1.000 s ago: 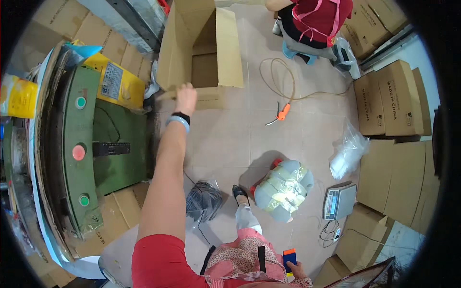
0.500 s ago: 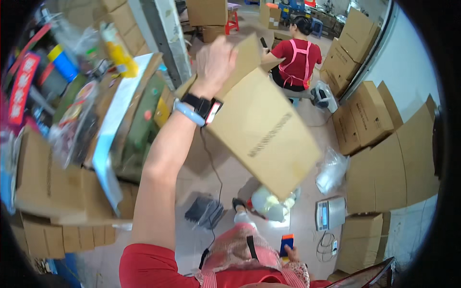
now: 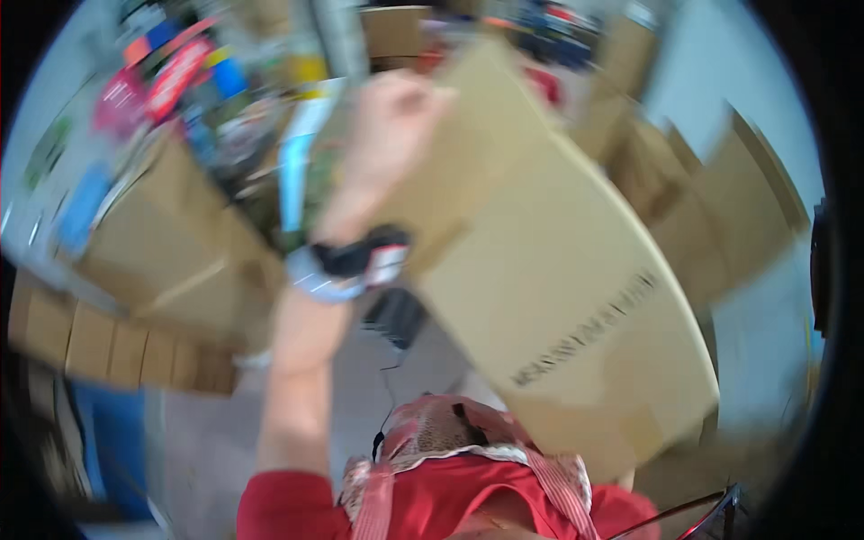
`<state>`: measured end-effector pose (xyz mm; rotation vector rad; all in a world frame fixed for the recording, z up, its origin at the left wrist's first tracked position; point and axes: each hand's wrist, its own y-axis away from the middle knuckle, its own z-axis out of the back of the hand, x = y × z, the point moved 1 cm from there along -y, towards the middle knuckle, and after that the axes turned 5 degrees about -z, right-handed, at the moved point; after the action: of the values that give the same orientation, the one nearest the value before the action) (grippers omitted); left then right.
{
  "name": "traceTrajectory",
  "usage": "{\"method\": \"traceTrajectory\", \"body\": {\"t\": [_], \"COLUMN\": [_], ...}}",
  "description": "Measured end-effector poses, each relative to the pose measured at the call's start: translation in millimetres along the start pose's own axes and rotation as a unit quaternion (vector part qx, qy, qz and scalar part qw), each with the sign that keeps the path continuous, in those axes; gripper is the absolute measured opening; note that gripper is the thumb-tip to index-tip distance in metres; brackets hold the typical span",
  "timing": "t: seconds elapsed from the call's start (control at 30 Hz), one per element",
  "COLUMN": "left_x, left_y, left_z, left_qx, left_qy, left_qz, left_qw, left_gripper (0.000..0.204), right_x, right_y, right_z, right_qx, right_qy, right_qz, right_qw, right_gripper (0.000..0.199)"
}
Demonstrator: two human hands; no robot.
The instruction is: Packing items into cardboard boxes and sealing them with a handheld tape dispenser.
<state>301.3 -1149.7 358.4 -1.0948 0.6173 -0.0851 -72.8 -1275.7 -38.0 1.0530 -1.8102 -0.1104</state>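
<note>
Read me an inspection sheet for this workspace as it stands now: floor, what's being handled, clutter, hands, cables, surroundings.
Surface: pale floor, partly visible; blur hides fine detail.
Things in hand: large cardboard carton, raised and tilted in front of the body, dark print on its side.
Clutter: dark bundle on the floor; pink bag among mixed items at upper left.
Hands: left hand closed on the carton's upper part; right hand cannot be made out.
Cables: thin dark cable on the floor near the bundle.
Surroundings: stacked cartons and a pale wall at right.
</note>
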Motion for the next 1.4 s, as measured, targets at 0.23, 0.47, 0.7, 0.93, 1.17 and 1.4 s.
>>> {"method": "traceTrajectory", "body": {"t": [0.23,0.47,0.7,0.93,1.17,1.4], "left_x": [-178.7,-315.2,-383.9,-354.5,-274.7,-336.1], "left_y": [153.0,255.2,362.6,455.2,653.6,837.8], "left_z": [38.5,56.9,145.7,255.2,274.8,249.3], "left_qx": [0.116,0.198,0.168,0.177,0.358,0.427], "left_qy": [0.008,-0.132,-0.246,-0.259,-0.342,-0.272], "left_qz": [0.115,0.07,0.085,0.182,0.307,0.542], "left_qw": [0.986,0.969,0.951,0.932,0.813,0.67], "left_gripper": [0.021,0.021,0.015,0.011,0.082,0.089], "right_x": [-80.4,-244.6,-300.4,-361.4,-432.6,-528.6], "right_y": [266.0,370.9,480.3,563.4,497.9,376.1], "right_z": [102.7,134.8,101.3,40.1,-47.6,-65.2], "right_qx": [-0.085,-0.211,-0.133,-0.088,-0.006,0.058], "right_qy": [-0.199,0.118,0.096,0.133,0.053,0.154], "right_qz": [0.188,0.133,0.095,-0.034,-0.205,-0.206], "right_qw": [0.958,0.961,0.982,0.987,0.977,0.965], "right_gripper": [0.039,0.034,0.036,0.037,0.041,0.04]}}
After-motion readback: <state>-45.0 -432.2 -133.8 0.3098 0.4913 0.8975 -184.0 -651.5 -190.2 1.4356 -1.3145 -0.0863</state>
